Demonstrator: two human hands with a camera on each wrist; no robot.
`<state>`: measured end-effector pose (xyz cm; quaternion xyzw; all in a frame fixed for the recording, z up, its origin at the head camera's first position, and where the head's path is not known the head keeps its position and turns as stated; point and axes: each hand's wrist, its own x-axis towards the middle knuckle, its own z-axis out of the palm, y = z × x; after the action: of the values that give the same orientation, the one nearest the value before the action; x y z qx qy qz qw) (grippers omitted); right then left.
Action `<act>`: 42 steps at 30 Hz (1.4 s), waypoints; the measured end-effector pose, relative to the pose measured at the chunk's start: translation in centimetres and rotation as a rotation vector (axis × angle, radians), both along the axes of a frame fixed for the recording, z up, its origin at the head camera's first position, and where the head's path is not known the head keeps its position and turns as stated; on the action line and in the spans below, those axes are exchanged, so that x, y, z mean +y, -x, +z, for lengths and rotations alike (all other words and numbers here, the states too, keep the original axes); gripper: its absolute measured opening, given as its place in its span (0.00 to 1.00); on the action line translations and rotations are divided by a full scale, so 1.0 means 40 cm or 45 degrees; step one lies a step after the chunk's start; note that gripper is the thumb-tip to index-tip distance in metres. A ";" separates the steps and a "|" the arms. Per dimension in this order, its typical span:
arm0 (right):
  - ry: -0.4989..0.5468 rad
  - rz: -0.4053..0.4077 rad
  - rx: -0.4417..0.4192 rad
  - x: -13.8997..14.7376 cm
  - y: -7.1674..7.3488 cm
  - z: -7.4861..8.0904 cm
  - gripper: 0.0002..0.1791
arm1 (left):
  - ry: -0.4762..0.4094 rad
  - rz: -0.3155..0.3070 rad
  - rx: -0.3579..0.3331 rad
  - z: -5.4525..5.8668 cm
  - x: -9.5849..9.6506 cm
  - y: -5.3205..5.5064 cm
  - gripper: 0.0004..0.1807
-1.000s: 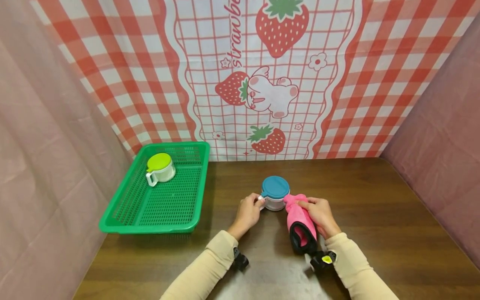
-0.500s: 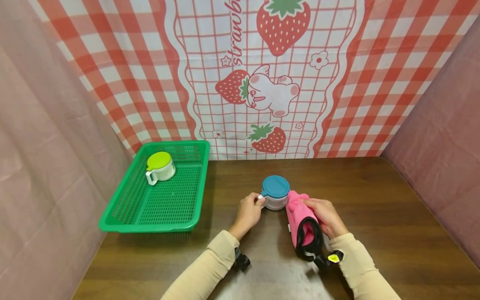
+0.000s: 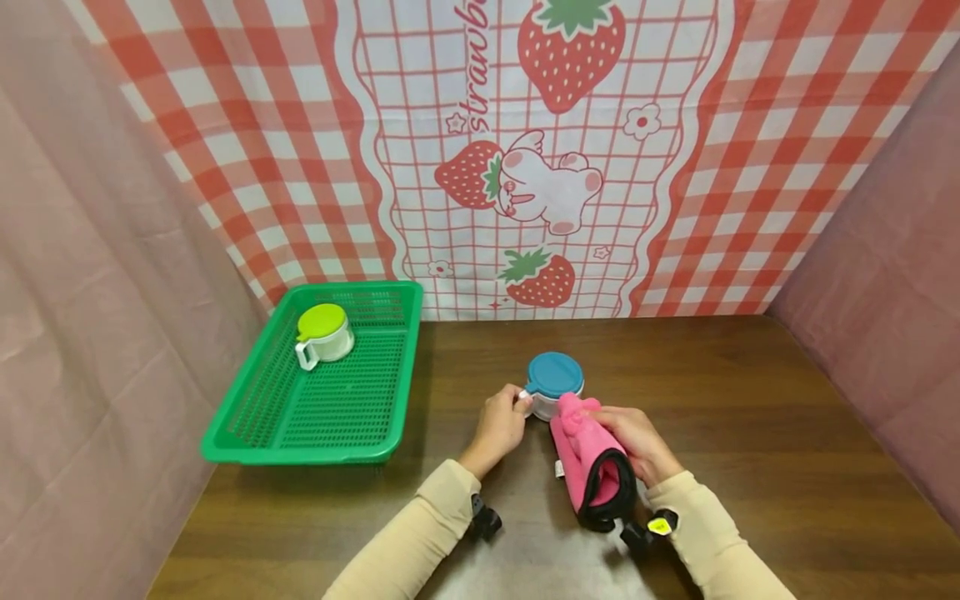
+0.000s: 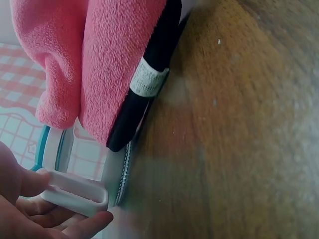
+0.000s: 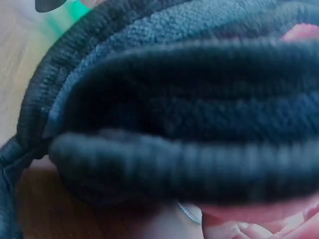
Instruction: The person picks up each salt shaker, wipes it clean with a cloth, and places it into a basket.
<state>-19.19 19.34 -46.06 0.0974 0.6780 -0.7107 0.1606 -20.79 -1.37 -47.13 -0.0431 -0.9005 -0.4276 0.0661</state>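
A clear seasoning jar [image 3: 545, 407] with a blue lid [image 3: 556, 374] and a white handle [image 4: 75, 191] stands on the wooden table [image 3: 720, 417]. My left hand [image 3: 500, 421] grips that handle between thumb and fingers. With my right hand [image 3: 632, 437] I hold a pink plush slipper-shaped piece [image 3: 581, 450], its knobbly end overlapping the jar's right front in the head view. Its black-edged opening [image 3: 609, 487] faces me and fills most of the right wrist view. A white label [image 4: 148, 78] sits on the black edging.
At the left stands a green plastic basket [image 3: 408, 367] with slotted sides. Inside it, near the back left, is a similar jar [image 3: 336, 343] with a lime-green lid. A strawberry-print cloth [image 3: 480, 300] hangs behind the table; pink curtains [image 3: 97, 333] close both sides.
The pink plush piece has turned in my right hand and shifted left and nearer me, now covering the jar's lower right. My left hand keeps its hold on the handle.
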 end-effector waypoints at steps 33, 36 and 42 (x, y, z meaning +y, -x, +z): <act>-0.430 -0.238 0.163 0.053 0.031 0.033 0.11 | 0.003 -0.011 0.013 0.002 0.006 -0.004 0.09; -0.546 -0.225 0.206 0.036 0.028 0.028 0.09 | 0.008 -0.017 0.008 0.001 0.004 -0.003 0.08; -0.767 -0.158 0.304 0.003 0.018 0.025 0.13 | 0.004 -0.015 -0.003 0.000 -0.001 -0.002 0.08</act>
<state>-19.89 19.46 -45.06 0.0975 0.8646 -0.4930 0.0003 -20.71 -1.39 -47.15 -0.0479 -0.9010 -0.4266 0.0623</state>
